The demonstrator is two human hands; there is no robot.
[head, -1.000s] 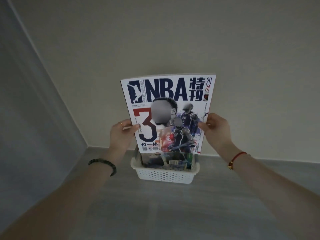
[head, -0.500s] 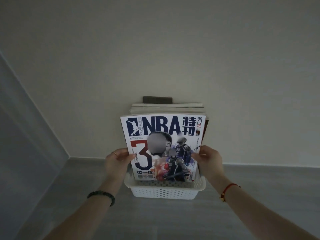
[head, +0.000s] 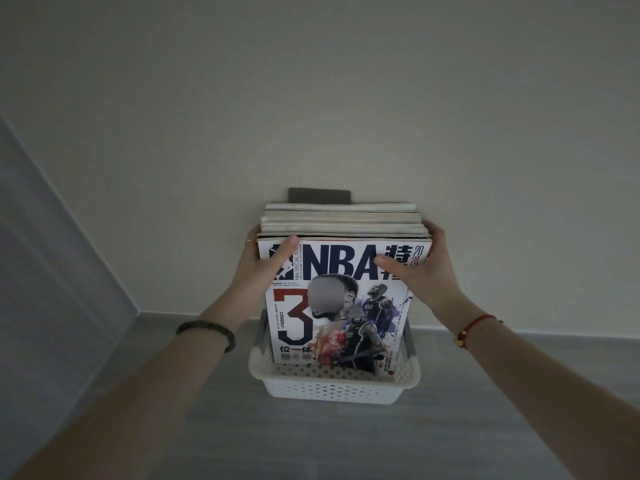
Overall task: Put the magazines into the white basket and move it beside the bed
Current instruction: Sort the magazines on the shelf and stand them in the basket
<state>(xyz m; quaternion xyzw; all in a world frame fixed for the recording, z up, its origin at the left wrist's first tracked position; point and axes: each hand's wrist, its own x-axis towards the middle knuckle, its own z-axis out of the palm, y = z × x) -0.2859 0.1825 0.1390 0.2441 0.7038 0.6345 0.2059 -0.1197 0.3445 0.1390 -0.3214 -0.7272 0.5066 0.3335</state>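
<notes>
A white perforated basket (head: 332,388) stands on the grey floor against the wall. Several magazines (head: 341,220) stand upright in it, their top edges showing. The front one is an NBA special issue magazine (head: 341,320) with a big red and blue 3 on the cover. My left hand (head: 265,261) grips the stack at its upper left corner, thumb on the NBA cover. My right hand (head: 420,263) grips the upper right corner the same way, thumb across the title.
A pale wall rises right behind the basket, with a dark grey patch (head: 319,195) showing above the magazines. A grey-blue panel (head: 52,271) closes off the left side. Grey floor (head: 346,441) stretches toward me in front of the basket.
The NBA magazine has gone down from the air into the front of the basket. Both hands slid from its side edges up to the top corners of the stack.
</notes>
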